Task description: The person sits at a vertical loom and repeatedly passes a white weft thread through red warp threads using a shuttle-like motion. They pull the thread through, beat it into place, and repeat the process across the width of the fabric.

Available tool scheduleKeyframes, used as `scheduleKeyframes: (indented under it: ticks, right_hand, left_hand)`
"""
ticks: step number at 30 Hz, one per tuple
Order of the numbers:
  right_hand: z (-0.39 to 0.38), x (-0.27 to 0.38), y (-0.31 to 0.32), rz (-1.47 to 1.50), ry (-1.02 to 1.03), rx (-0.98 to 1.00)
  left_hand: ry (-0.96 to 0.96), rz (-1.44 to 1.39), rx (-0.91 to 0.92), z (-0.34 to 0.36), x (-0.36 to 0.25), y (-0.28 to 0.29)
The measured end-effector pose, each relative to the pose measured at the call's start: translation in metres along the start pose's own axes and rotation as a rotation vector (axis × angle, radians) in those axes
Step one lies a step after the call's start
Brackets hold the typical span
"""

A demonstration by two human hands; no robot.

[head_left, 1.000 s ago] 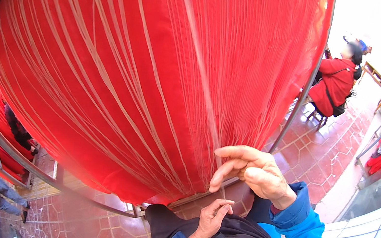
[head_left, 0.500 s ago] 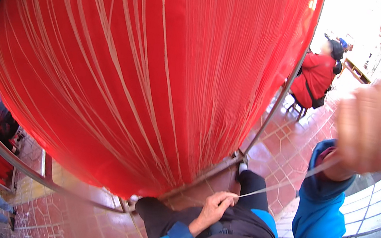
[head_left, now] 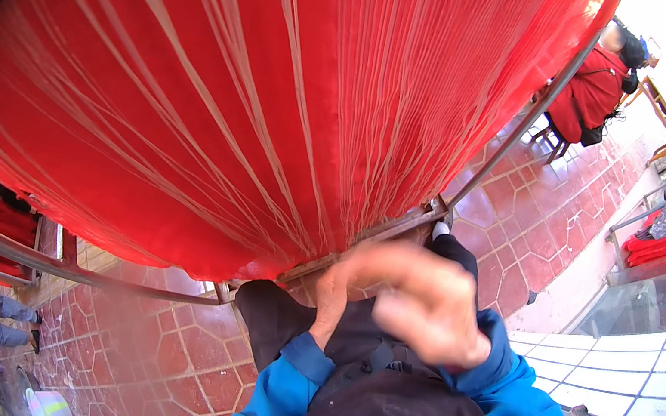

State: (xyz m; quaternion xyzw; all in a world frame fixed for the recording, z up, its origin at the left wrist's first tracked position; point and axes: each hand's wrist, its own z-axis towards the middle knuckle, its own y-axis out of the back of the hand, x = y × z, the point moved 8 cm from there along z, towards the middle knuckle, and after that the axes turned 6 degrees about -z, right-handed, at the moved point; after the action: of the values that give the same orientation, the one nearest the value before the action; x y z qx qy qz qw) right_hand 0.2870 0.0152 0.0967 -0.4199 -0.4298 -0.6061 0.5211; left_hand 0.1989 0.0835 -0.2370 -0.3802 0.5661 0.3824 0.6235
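Note:
A large red cloth with many pale threads hanging over it is stretched on a metal frame in front of me. My left hand is above my lap, near the cloth's lower edge; its fingers are hidden behind the other hand. Smeared by motion, my right hand crosses in front of it, with its fingers bent. Whether either hand holds a thread cannot be made out here.
A person in a red coat sits on a stool at the far right. White tiles lie beside my right arm. On the left are a curved metal rail, another person's legs and a pale striped container on the red tiled floor.
My right hand has swung down and left from high on the right to beside my left hand. The pale thread stretched between the hands is no longer visible. The view has shifted.

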Motion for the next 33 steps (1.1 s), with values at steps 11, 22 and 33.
scheduleKeyframes:
  ticks: [11,22,33]
  right_hand:
    - [-0.037,0.033,-0.095,1.223,0.023,0.909]
    - [-0.034,0.022,-0.069,1.198,0.1,0.887]
    - [-0.039,-0.046,-0.007,1.075,0.124,0.645]
  left_hand:
    - [0.184,0.023,-0.239,0.015,0.031,0.032]
    - [0.576,-0.143,-0.559,0.04,0.095,0.034]
    - [0.429,-0.073,-0.339,0.084,0.099,-0.016]
